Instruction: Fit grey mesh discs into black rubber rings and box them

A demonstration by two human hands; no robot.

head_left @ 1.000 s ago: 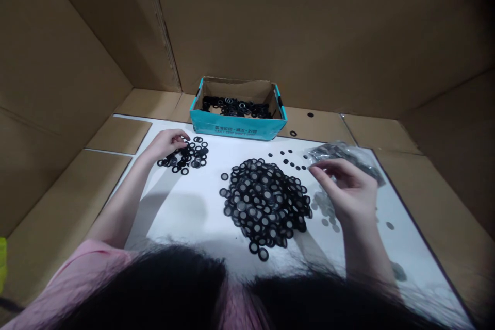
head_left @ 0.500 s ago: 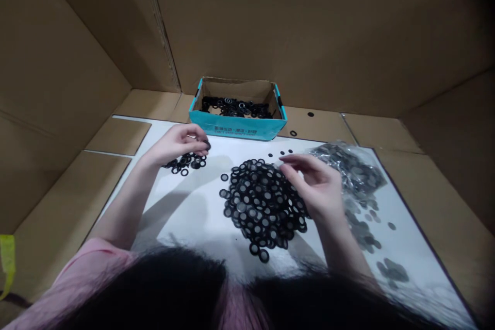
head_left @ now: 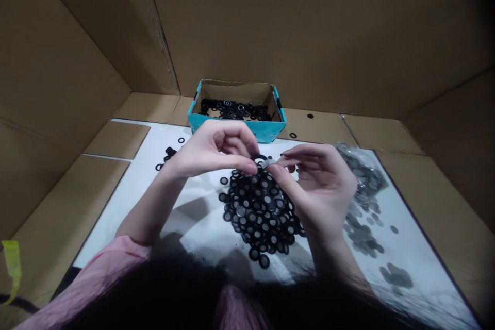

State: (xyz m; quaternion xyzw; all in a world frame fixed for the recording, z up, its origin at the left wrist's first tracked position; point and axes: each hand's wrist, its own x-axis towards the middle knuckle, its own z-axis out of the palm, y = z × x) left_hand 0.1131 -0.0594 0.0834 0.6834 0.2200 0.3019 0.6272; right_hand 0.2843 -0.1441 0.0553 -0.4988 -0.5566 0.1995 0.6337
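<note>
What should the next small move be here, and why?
Probably ease the pale disc into the black ring: the left hand pinches the ring, the right hand holds the disc right by it, and many pieces in the pile below show pale centres framed by black rings.

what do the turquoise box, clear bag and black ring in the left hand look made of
Turquoise box: likely cardboard, coloured outside, bare brown inside. Clear bag: probably plastic film, given its crinkled, glossy highlights. Black ring in the left hand: perhaps rubber or plastic; dark, finish too small to tell.
</note>
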